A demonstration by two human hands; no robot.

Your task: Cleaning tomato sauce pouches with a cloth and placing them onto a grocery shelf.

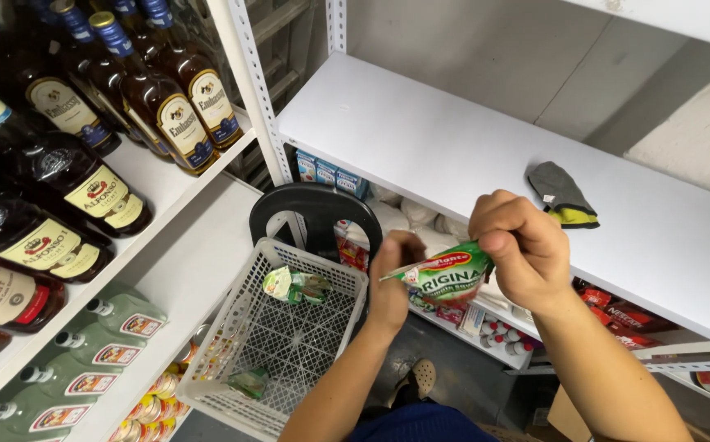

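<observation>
1. stood before white shelves [453, 139], basket [232, 344] below.
2. gripped green sauce pouch [447, 274] between both hands, above the basket.
3. right hand [519, 245] closed on its right end; left hand [394, 282] pinched its left corner; long axis sideways.

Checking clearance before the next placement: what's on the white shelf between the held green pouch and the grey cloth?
Head view: only bare white shelf lies between the green pouch, pinched by the left hand and right hand, and the grey cloth.
</observation>
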